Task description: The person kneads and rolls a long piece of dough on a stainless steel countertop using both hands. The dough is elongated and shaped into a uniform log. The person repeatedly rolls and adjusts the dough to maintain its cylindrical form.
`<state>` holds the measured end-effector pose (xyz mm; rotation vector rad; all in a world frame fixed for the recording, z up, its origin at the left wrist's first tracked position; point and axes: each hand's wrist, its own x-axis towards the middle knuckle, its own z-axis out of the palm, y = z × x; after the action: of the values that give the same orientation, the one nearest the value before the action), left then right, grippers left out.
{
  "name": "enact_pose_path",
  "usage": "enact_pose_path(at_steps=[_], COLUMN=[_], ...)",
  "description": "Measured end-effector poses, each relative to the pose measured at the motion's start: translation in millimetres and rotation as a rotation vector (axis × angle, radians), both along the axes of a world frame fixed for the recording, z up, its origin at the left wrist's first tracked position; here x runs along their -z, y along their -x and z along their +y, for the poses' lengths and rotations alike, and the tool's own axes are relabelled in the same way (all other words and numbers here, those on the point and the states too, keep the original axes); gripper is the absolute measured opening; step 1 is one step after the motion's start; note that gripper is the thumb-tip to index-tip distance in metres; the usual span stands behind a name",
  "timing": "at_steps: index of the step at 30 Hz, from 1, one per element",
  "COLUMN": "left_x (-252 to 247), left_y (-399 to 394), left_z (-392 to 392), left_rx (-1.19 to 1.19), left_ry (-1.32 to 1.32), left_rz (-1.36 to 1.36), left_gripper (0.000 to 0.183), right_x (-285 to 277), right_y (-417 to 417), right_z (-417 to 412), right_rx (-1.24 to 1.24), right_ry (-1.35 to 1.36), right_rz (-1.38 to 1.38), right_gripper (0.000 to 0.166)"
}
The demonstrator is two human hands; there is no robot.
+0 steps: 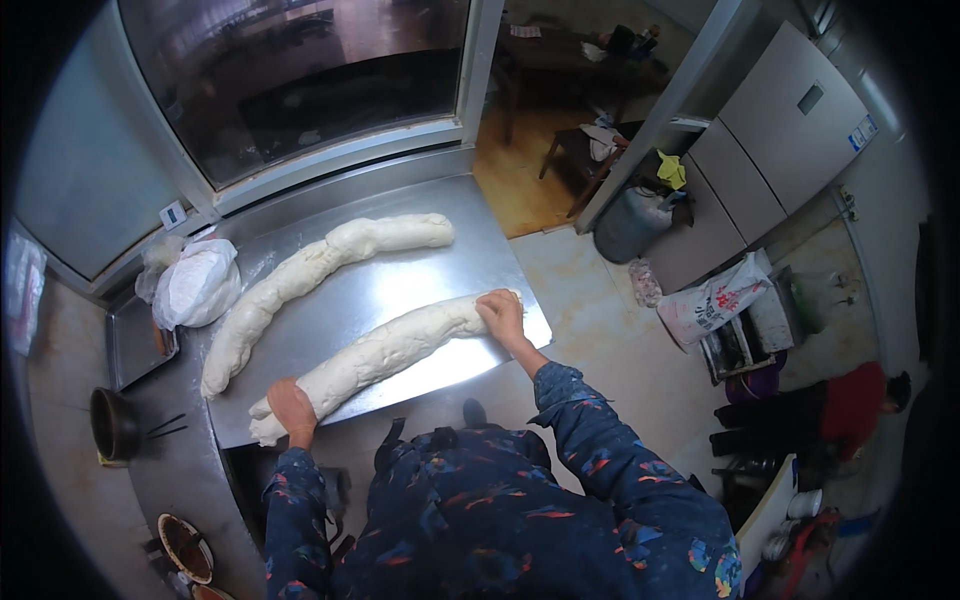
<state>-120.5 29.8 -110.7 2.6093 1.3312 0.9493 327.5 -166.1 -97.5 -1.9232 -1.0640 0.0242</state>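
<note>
Two thick logs of pale dough lie on a stainless steel table (pixel 480 266). The nearer dough log (pixel 397 351) runs from lower left to upper right along the front edge. My left hand (pixel 292 409) grips it close to its left end, which looks split or folded. Near its right end, my right hand (pixel 504 316) holds the dough with bent fingers. The farther dough log (pixel 300 277) curves behind, apart from the nearer one, and neither hand touches it.
Left of the dough sit a white plastic bag (pixel 199 283), a metal tray (pixel 139 345) and a dark pot (pixel 112 424). A gas cylinder (pixel 634 223), a printed sack (pixel 712 300) and a refrigerator (pixel 772 135) stand at right. Another person in red (pixel 851 409) is farther right.
</note>
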Motion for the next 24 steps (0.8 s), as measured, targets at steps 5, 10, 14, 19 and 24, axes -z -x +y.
enact_pose_path(at_steps=[5,10,14,19,24], left_x=[1.1,0.4,-2.0,-3.1,-3.0], left_y=[5.1,1.6,-0.1,-1.3,0.7], left_z=[0.9,-2.5,-3.4,-3.3,-1.1], left_rx=[-0.030,-0.006,-0.009,0.005,0.011], left_ry=[0.029,0.041,0.045,0.034,0.040], left_rz=[0.037,0.021,0.020,-0.006,0.017], left_gripper=[0.024,0.024,0.024,0.024,0.023], right_x=[-3.4,-4.8,-8.6,-15.1,-23.6], right_y=[3.7,5.8,5.1,6.0,4.8], right_z=[6.3,10.3,10.6,9.9,12.1], right_rx=[0.021,0.073,0.050,0.032,0.007], right_ry=[0.040,0.105,0.151,0.198,0.303], right_rz=[0.009,-0.034,-0.041,-0.055,-0.050], right_gripper=[0.014,0.013,0.013,0.013,0.015])
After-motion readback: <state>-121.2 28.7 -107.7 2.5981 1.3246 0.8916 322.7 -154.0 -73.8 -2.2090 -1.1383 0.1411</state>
